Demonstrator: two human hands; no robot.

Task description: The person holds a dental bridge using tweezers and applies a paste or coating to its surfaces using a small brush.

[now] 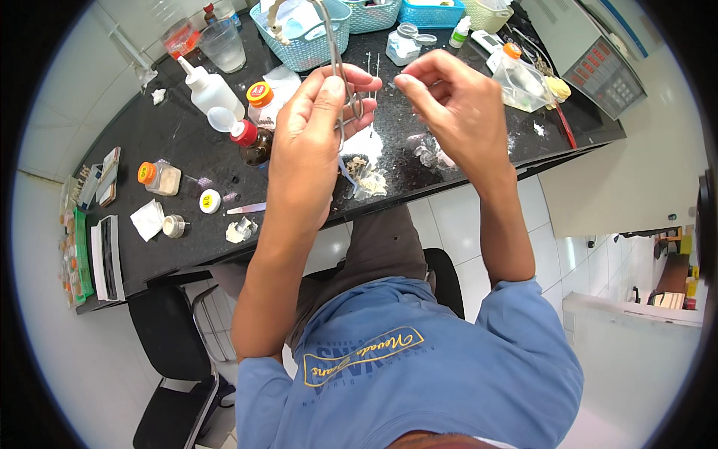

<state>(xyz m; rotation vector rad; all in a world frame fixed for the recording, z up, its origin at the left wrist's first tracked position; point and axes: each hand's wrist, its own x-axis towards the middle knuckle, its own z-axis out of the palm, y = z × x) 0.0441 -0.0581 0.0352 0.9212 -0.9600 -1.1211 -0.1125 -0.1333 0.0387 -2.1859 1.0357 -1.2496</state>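
Observation:
Over the near part of the black bench, my left hand (318,112) is closed around a pair of metal tongs (333,45) with ring handles. The handles sit at my fingers and the shafts point up past the top edge, so their tips cannot be seen. A curved beige piece (278,22) shows beside the shafts; whether the tongs touch it, I cannot tell. To the right, my right hand (460,101) is raised with thumb and forefinger pinched, and what they hold, if anything, is too small to make out. White powder (364,150) lies on the bench below the hands.
Left of my arm stand a white squeeze bottle (213,90), a brown bottle (256,146) and an orange-capped jar (163,178). Plastic baskets (310,49) line the back. A square orange-capped bottle (521,82) stands right. Crumpled scraps (370,182) lie near the bench's front edge.

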